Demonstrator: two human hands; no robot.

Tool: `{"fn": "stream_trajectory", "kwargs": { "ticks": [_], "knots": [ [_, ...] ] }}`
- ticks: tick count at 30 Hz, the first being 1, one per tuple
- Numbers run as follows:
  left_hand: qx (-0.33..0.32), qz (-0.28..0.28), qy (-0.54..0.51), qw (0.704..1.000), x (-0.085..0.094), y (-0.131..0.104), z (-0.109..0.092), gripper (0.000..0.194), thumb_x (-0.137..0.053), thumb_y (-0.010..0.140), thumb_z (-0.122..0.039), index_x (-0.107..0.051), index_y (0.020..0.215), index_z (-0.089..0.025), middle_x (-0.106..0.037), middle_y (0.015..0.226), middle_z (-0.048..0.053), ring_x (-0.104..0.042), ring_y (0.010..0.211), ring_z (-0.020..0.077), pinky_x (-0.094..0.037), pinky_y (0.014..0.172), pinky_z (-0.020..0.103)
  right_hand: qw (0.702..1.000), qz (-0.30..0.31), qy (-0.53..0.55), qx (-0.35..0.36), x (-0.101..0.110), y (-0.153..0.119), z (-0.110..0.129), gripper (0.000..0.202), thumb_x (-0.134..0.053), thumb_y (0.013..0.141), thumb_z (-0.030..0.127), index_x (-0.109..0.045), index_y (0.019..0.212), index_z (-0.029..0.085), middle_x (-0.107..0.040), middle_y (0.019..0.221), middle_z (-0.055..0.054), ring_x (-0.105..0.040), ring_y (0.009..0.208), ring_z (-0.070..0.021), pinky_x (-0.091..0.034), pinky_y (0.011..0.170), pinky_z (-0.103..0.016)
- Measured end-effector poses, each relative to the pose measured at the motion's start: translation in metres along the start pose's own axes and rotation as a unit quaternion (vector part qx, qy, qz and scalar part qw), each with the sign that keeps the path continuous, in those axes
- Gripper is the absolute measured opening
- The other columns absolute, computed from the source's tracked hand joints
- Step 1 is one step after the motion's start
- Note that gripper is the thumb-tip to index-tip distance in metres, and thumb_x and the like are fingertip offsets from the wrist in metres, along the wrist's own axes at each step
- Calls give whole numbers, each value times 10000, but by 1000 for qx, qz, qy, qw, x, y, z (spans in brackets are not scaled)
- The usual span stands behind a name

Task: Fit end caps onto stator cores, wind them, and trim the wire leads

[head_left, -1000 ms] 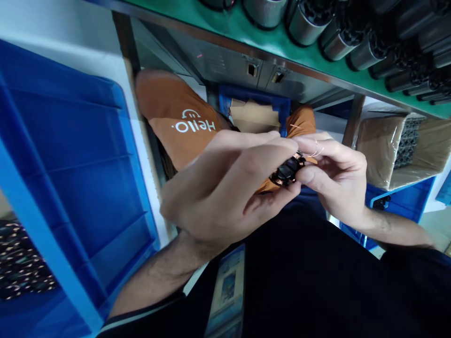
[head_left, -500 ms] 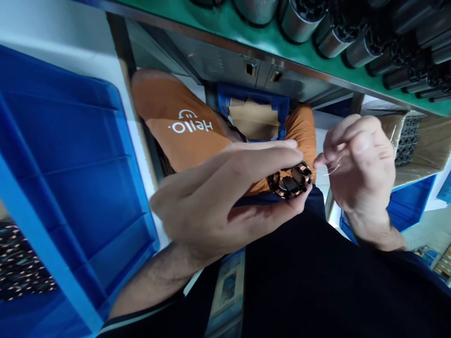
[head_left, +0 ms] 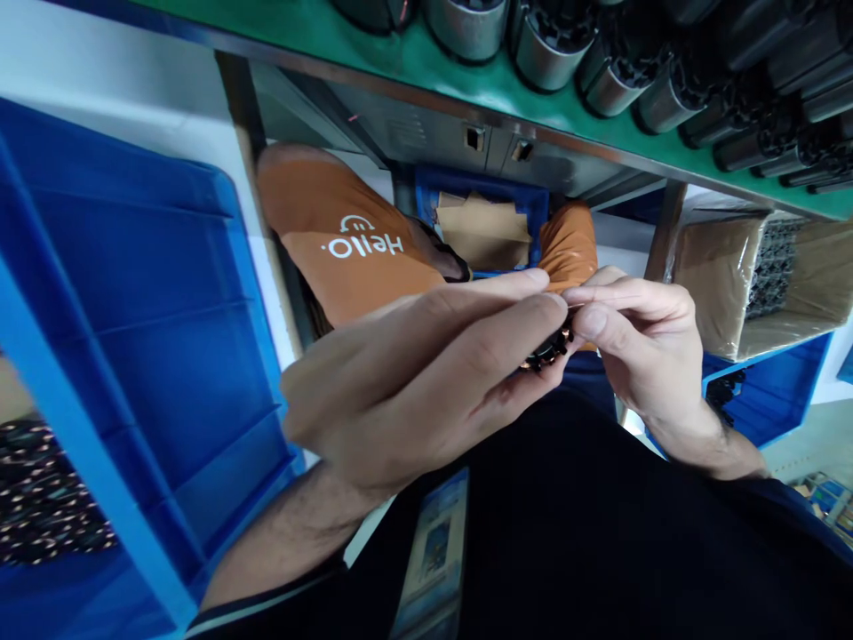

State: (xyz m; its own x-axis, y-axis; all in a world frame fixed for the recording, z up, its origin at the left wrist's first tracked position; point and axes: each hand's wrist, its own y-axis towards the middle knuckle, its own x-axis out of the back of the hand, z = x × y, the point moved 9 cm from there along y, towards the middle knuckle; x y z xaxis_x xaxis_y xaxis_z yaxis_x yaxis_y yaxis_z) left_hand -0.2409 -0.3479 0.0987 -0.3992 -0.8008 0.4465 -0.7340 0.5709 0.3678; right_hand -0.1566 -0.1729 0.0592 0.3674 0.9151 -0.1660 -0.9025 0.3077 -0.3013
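Note:
My left hand [head_left: 426,382] is closed around a small motor stator [head_left: 547,352], a black ring with copper windings. Its fingers hide most of the ring; only the lower right part shows. Close against it, my right hand [head_left: 646,342] has thumb and forefinger pinched together at the ring's edge. A thin wire [head_left: 577,306] shows at those fingertips, running toward the left hand's fingers. Where the wire meets the stator is hidden.
A green bench [head_left: 320,44] carries rows of metal-and-black cylinders [head_left: 550,49]. At left stands a large blue crate [head_left: 153,356], with many copper-dotted parts [head_left: 50,498] beside it. A lined carton [head_left: 716,276] of black parts sits at right, above a blue bin [head_left: 786,391].
My right hand has come left and down to the stator, its fingertips now at the ring. The left hand's fingers have closed further over the stator, covering more of it.

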Motion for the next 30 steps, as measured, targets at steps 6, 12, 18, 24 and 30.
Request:
{"fn": "stream_trajectory", "kwargs": {
  "ticks": [6,12,18,24,30],
  "knots": [
    [-136,29,101,985,-3,3,-20,300,-868,1061,-244,-814,1356,-248,-892,1276,-47,-903,963,159,-744,828,225,999,48,5,-24,0,3,4,123,-1010,971,321,-966,1085,332,-868,1010,7,-768,723,-104,-676,655,-224],
    [-105,26,54,993,-9,5,-23,311,-844,1028,-288,-801,1324,-204,-802,1209,89,-844,1056,208,-757,844,262,976,103,-192,3,5,11,42,73,-965,1012,295,-897,994,276,-808,984,-18,-785,894,-174,-709,843,-323],
    [242,308,-428,815,-83,-26,19,398,-357,1261,-501,-622,1444,-268,-810,902,-12,-788,595,160,-672,564,268,862,257,-403,169,-15,7,88,92,-864,1039,187,-840,1040,275,-802,1489,-29,-777,1378,-268,-634,1249,-438],
    [114,5,-150,982,-36,-26,28,656,-794,995,-851,-731,1267,-257,-801,960,49,-788,753,193,-657,642,302,916,265,-279,-116,10,-2,37,145,-858,1067,293,-743,1009,225,-868,1052,-45,-856,984,-205,-706,836,-303],
    [-34,13,-7,999,-29,-9,-23,319,-912,924,-207,-774,1209,-242,-877,1109,44,-877,993,223,-742,897,321,900,260,-348,20,-4,11,59,176,-784,1107,319,-826,958,235,-873,1121,-75,-842,1143,-223,-728,988,-320]
  ]
}}
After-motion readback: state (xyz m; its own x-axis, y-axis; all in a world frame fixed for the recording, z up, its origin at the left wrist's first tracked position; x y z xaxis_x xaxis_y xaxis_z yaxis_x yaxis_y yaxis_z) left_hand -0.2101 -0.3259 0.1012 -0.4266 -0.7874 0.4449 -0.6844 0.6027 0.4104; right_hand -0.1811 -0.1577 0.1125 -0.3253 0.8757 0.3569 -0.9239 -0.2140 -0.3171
